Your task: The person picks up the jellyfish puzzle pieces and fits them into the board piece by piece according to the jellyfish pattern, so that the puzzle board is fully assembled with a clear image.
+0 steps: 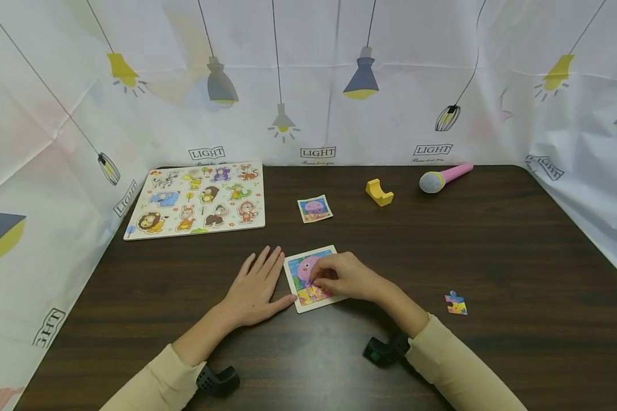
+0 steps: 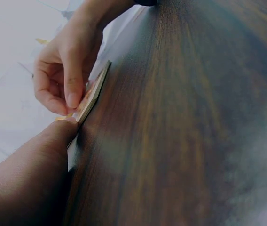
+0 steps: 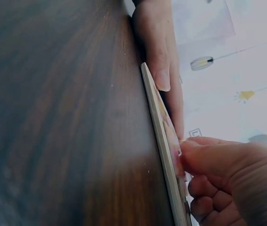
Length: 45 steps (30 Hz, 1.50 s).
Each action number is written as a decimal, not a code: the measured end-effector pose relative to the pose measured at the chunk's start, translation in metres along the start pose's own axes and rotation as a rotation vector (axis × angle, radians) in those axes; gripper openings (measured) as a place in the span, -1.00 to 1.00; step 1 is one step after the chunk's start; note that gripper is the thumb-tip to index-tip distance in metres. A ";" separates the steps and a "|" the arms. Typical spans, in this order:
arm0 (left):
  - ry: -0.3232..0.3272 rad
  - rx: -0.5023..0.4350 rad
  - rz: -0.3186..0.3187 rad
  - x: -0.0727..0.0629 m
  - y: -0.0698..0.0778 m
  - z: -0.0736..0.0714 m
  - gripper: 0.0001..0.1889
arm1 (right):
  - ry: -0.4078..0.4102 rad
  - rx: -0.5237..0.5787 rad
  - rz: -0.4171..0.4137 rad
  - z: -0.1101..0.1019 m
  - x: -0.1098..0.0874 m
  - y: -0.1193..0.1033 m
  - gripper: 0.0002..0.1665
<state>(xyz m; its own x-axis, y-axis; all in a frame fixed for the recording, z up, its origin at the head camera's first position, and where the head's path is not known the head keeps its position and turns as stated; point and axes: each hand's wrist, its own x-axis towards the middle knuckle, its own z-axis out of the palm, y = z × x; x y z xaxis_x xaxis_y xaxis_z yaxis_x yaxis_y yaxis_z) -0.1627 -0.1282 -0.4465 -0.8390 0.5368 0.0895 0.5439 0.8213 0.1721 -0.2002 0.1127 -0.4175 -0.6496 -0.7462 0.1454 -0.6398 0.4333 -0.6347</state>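
Note:
A small square jigsaw puzzle [image 1: 301, 276] with a pale wooden frame and a pink octopus picture lies on the dark table. My left hand [image 1: 256, 288] rests flat on its left, fingers spread, with the thumb on the frame's near left corner. Over the picture, my right hand [image 1: 344, 277] pinches a puzzle piece between thumb and forefinger, its other fingers curled. That piece is mostly hidden by the fingertips; a pale edge of it shows beside the thumb [image 3: 204, 157] in the right wrist view. A loose puzzle piece [image 1: 457, 303], blue and yellow, lies off to the right.
Behind the puzzle lies a small octopus picture card [image 1: 315, 209]. An animal puzzle board [image 1: 197, 200] is at the back left. Toward the back right are a yellow curved block [image 1: 379, 193] and a pink toy microphone [image 1: 444, 178]. A printed white curtain [image 1: 308, 74] borders the table.

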 end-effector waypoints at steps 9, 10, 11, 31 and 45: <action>0.018 0.004 0.012 0.000 0.000 -0.001 -0.07 | 0.015 -0.085 -0.011 -0.004 -0.004 -0.002 -0.92; 0.019 0.004 0.012 0.000 0.000 -0.001 -0.07 | 0.018 -0.089 -0.008 -0.004 -0.004 -0.002 -0.90; 0.018 0.004 0.011 0.000 0.000 -0.001 -0.07 | 0.021 -0.094 -0.005 -0.005 -0.005 -0.002 -0.89; 0.022 0.002 0.014 -0.002 0.000 0.001 -0.07 | 0.075 -0.150 0.041 -0.024 -0.040 0.007 -0.87; 0.023 -0.007 0.015 -0.002 0.002 0.000 -0.07 | 0.130 -0.216 0.146 -0.045 -0.076 0.022 -0.74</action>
<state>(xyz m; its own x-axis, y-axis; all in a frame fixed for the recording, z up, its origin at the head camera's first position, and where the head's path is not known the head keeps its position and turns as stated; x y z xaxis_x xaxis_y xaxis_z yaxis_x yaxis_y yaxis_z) -0.1597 -0.1282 -0.4460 -0.8309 0.5444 0.1148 0.5563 0.8119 0.1771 -0.1835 0.2024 -0.4084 -0.7796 -0.6031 0.1689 -0.5990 0.6394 -0.4820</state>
